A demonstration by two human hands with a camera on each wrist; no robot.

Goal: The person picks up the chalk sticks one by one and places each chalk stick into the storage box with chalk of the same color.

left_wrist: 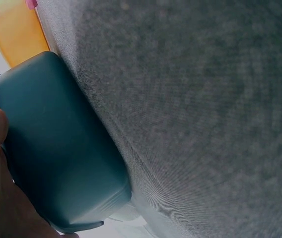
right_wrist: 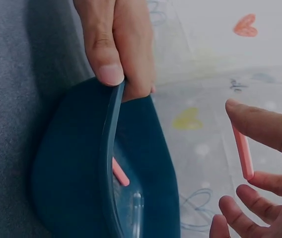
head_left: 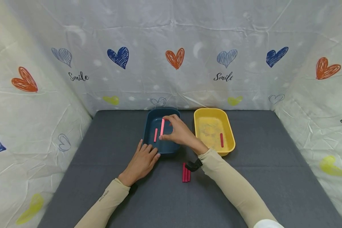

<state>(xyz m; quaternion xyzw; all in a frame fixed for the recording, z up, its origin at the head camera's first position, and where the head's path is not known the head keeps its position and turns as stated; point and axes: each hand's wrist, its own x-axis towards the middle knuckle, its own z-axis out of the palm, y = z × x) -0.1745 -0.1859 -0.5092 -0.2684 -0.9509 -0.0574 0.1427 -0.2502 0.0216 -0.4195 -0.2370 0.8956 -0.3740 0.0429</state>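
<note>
pink stick (head_left: 162, 126) pinched by right hand (head_left: 180, 133), over blue tray (head_left: 151, 124)

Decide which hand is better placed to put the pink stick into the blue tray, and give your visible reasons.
The right hand: it already pinches the pink stick directly above the blue tray. The left hand holds no stick; it rests against the tray's near rim.
</note>
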